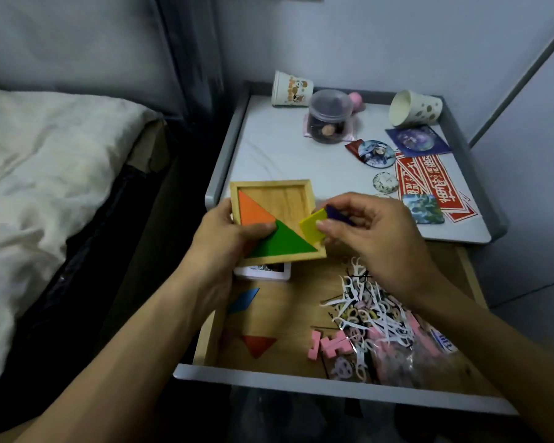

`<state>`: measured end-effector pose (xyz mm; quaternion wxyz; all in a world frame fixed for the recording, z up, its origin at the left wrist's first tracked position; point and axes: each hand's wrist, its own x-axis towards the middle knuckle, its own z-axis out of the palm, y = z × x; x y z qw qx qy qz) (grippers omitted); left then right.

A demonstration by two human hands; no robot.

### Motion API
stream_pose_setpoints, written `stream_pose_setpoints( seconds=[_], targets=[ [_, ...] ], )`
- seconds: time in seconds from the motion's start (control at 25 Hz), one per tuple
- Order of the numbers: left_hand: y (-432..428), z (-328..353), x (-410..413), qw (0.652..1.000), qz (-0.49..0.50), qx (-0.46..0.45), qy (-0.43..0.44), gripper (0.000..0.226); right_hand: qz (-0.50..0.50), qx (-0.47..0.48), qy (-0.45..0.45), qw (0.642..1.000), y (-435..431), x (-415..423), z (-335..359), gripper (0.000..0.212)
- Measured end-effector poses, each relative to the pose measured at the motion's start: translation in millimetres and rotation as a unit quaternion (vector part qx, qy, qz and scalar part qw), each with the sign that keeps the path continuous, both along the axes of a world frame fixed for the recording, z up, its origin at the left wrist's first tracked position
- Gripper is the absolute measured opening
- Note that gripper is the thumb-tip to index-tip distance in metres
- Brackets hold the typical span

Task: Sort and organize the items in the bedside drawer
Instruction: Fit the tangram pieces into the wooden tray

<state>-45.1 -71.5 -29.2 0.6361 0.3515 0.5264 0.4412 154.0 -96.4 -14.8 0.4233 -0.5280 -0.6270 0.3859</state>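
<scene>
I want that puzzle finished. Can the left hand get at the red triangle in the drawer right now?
Probably yes, once freed: the red triangle lies bare on the floor of the drawer, nothing over it, but the left hand grips the wooden tray.

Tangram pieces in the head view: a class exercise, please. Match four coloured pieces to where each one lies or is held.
Pieces:
1. orange triangle
2. yellow square
3. blue parallelogram
4. red triangle

Places:
A. pinched in the right hand
B. on the drawer floor, nearest the front
C. inside the wooden tray
D. on the drawer floor, farther back

Pairs: 1-C, 2-A, 3-D, 4-B
</scene>
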Motion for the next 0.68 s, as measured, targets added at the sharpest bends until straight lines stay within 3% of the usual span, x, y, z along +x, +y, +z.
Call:
stream_pose_setpoints(
  seconds=[0.24, 0.44, 0.68],
  targets=[
    [-12.3, -11.7, 22.4, 0.995, -0.093, -0.033, -0.011, 0.041, -0.048, -0.017, -0.161, 0.986, 11.3, 1.8, -5.1, 0.02],
    [-13.0, -13.8, 24.1, 0.992, -0.095, -0.061, -0.052, 0.035, -0.067, -0.069, -0.131, 0.987, 11.8, -2.2, -9.5, 0.015],
    [-16.1, -15.3, 26.6, 0.995, -0.05, -0.076, -0.045, 0.03, -0.056, 0.008, -0.183, 0.982, 5.7, -11.9, -11.3, 0.014]
  ],
)
